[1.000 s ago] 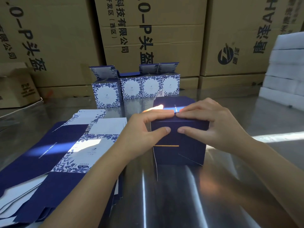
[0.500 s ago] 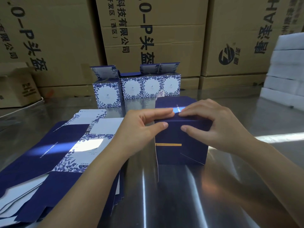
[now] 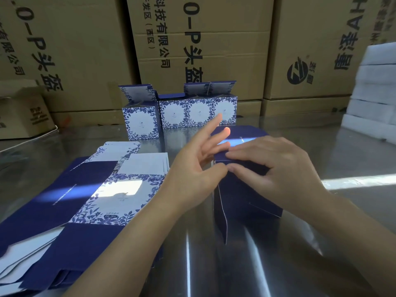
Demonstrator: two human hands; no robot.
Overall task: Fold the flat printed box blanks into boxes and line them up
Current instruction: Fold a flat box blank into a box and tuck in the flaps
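Your right hand (image 3: 285, 168) is pinching the navy box (image 3: 246, 194) at its top, box sitting under both hands; left hand (image 3: 192, 174) is resting open, fingers splayed, thumb touching; you're prob. needing even pressing along the fold.

Left grip (image 3: 192, 179) and right grip (image 3: 285, 168) are bare hands. Both forearms (image 3: 132, 243) are uncovered as far as the frame edge shows.
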